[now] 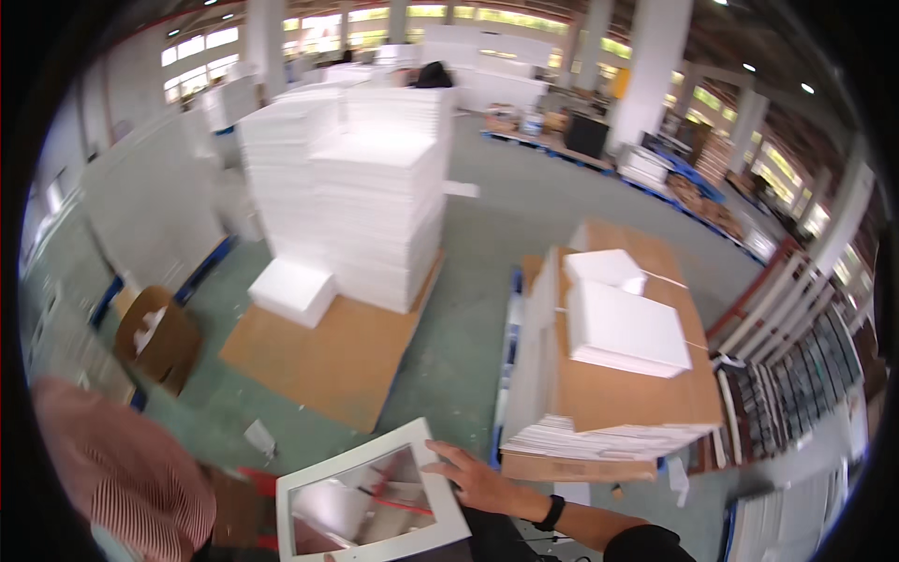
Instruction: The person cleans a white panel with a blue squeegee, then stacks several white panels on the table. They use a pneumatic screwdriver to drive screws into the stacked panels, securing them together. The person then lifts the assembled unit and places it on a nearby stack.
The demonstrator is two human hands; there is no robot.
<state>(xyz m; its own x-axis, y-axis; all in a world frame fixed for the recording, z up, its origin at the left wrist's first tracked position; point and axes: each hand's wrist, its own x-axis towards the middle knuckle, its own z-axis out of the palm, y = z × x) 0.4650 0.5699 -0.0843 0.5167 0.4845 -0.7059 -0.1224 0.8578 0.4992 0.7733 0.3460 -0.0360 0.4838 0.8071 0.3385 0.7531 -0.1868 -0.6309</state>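
Note:
A white rectangular picture frame (440,506) is held tilted at the lower middle. Its pane (361,506) shows blurred white and red shapes, either reflected or seen through it. My right hand (476,480) grips the frame's upper right side, fingers reaching over the border, with a black band on the wrist. Of my left hand (329,558) only a fingertip shows, pressed on the frame's bottom border at the picture's lower edge; the rest of it is hidden.
A person in a striped top (140,478) stands close at left. Tall stacks of white sheets (375,215) rest on cardboard ahead. White blocks (627,323) top a cardboard-covered pallet stack (637,403) at right. An open carton (164,347) sits left; framing strips (796,375) line the far right.

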